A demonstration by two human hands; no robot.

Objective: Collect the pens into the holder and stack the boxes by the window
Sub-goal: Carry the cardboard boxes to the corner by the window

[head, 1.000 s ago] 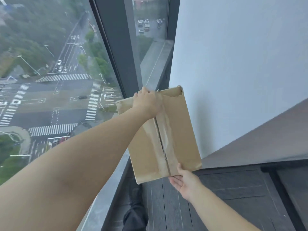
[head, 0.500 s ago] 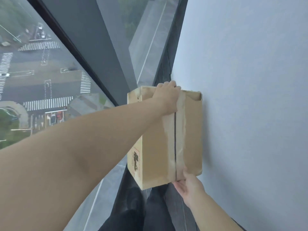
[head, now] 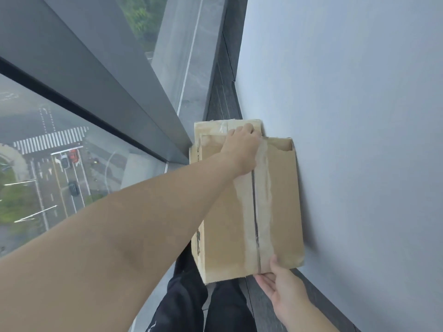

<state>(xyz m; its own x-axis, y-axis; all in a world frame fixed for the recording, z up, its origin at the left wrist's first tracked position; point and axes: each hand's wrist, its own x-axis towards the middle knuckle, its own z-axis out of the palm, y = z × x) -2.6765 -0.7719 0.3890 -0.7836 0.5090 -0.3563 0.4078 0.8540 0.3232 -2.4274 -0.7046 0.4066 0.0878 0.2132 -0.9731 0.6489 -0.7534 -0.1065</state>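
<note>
Cardboard fills the middle of our view: we hold a taped box (head: 230, 212) between both hands, its top face toward us, a strip of clear tape (head: 263, 200) running down the centre seam. Our left hand (head: 242, 149) reaches across and curls over the far edge of the box, fingers wrapped past the rim — closed on the cardboard. Our right hand (head: 280, 281) supports the near edge from below, palm up, thumb lying on the top face beside the tape, so it too grips the box.

The box's right side sits against the white wall (head: 359, 140), or just beside it; we cannot tell whether they touch. Beyond the far edge a second box (head: 215, 128) shows, also cardboard with tape on it, lying lower and farther from us in the corner where the wall meets the window (head: 60, 164). Our box overlaps it from above — whether it rests on it or hangs just over it is not clear.

The dark window frame (head: 96, 80) slants across the left, with a street and crosswalk far below through the glass. Dark trouser legs (head: 191, 307) stand under the box on the grey floor (head: 261, 305).
</note>
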